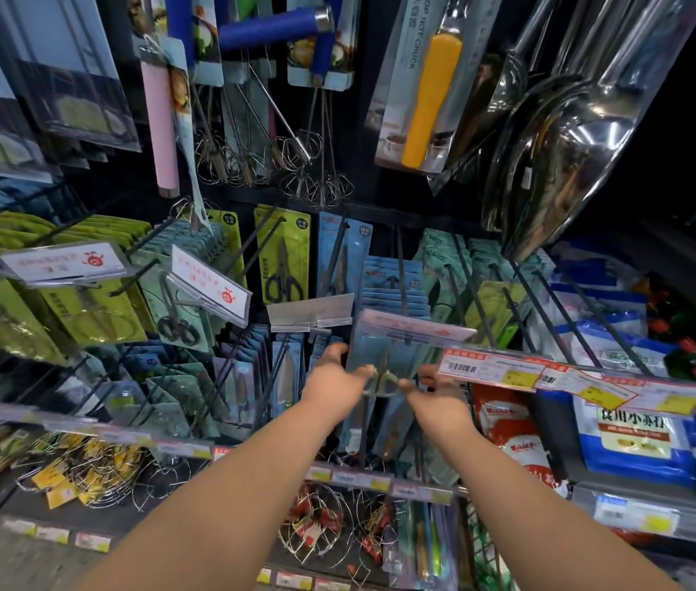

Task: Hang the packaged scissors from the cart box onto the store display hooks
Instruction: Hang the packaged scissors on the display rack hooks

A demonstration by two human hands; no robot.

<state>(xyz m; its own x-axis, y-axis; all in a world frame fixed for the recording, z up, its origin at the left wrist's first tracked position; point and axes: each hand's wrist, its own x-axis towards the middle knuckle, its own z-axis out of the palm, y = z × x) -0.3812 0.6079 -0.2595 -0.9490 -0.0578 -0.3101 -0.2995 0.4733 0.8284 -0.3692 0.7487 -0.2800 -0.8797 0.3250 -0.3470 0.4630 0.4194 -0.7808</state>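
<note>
From the head camera, looking down at a crowded kitchenware wall, both arms reach forward to one blue packaged scissors [380, 351]. The left hand [333, 379] pinches its left edge and the right hand [438, 400] pinches its right edge, so neither hand is free. The pack is held up in front of a row of matching blue packs [380, 287] that hang on a dark hook [400, 266], with its top close under the clear tag holder at the hook's end. I cannot tell whether its hole is on the hook yet. My guess is that this one is at the point of being hung. The cart box is out of view, so how many remain is unknown. Plenty of other scissors hang already, including a yellow-green pack [282, 258] to the left. As for writing, a pack with a yellow-handled tool [431, 91] up top shows "NOT CHUCK". A blue and white bag [636, 441] at the right reads "食用小苏打". The red and yellow price strip [508, 373] beside the right hand carries barcodes, but its print is too small to read.
</note>
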